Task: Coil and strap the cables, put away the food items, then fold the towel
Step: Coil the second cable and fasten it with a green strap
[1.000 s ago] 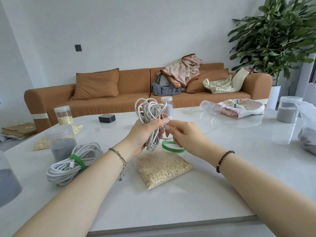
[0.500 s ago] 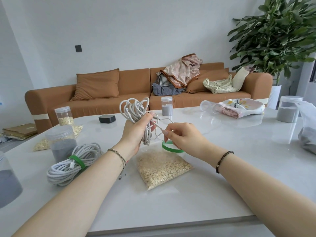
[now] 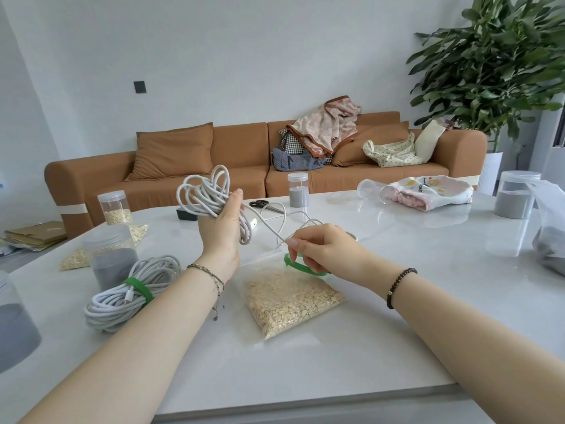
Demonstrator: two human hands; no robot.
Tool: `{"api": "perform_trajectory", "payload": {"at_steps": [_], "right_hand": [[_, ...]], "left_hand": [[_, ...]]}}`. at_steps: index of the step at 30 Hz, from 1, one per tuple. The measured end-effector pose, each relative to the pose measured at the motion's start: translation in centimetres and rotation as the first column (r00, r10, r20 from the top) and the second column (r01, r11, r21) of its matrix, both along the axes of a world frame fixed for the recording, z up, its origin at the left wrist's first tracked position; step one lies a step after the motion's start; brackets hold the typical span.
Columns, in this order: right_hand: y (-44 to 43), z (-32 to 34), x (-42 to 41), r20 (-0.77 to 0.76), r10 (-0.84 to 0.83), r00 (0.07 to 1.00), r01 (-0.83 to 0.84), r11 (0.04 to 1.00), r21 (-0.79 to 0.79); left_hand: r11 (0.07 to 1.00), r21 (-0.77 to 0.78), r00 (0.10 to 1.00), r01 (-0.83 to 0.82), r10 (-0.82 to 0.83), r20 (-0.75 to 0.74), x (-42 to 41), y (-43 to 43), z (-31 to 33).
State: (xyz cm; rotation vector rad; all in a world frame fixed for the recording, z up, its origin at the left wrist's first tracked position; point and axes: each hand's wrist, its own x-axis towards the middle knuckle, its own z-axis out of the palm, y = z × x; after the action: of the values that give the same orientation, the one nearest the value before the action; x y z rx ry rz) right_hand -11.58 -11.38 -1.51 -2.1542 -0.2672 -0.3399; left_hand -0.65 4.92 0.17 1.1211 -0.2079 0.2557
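While the left grip (image 3: 223, 231) clasps the coil (image 3: 204, 194), the right grip (image 3: 324, 249), pinching the tail (image 3: 266, 226), should wind it snugly before taking the strap (image 3: 301, 267) just beneath.

No lettering, label or number can be read.

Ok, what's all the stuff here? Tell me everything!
loose cable: one, white, bunched in the left hand
strapped cable: one, white, table left
green strap: one, green, by the right hand
oat bags: two, clear, table middle and left
oat jar: one, clear, table back left
grey-filled jars: four, clear, around the table
grey-filled bag: one, clear, right edge
scissors: one, black, table back
black box: one, black, behind the left hand
towel: one, patterned, table right
sofa: one, brown, behind table
plant: one, green, right corner
left hand: one, holds the loose cable
right hand: one, pinches the loose cable's end
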Motion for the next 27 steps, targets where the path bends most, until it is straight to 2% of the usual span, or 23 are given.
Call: {"api": "perform_trajectory", "payload": {"at_steps": [3,6,10,12,14,19,22,27], "right_hand": [[0.2,0.2,-0.2,-0.066,0.086,0.994,-0.082,0.994,0.068],[0.6,0.2,-0.4,-0.064,0.146,0.987,-0.144,0.989,0.044],[1.4,0.0,-0.4,-0.017,0.185,0.983,-0.185,0.983,0.016],[1.5,-0.1,-0.3,-0.009,0.159,0.987,-0.159,0.987,0.01],[1.5,-0.3,-0.1,0.001,0.124,0.992,-0.124,0.992,0.011],[0.9,-0.5,0.3,0.07,-0.051,0.996,0.056,0.995,-0.078],[0.5,-0.5,0.6,0.15,-0.134,0.98,0.161,0.97,-0.184],[0.3,-0.4,0.9,0.22,-0.161,0.962,0.228,0.917,-0.328]], "left_hand": [[0.999,-0.037,1.0,0.004,-0.004,0.008,-0.3,-0.3,0.1],[0.997,-0.057,0.998,0.058,-0.059,-0.011,-0.4,-0.5,0.2],[0.953,-0.22,0.973,0.209,-0.226,-0.051,-1.3,-0.9,1.1],[0.897,-0.31,0.938,0.314,-0.344,-0.046,-2.1,-1.1,1.7],[0.843,-0.337,0.89,0.419,-0.455,-0.031,-2.6,-1.0,2.0],[0.717,-0.261,0.743,0.646,-0.669,-0.001,-3.8,-0.8,1.9],[0.71,-0.213,0.715,0.671,-0.696,-0.064,-4.3,-0.9,1.8],[0.736,-0.199,0.732,0.647,-0.673,-0.105,-3.8,-0.7,1.6]]}}
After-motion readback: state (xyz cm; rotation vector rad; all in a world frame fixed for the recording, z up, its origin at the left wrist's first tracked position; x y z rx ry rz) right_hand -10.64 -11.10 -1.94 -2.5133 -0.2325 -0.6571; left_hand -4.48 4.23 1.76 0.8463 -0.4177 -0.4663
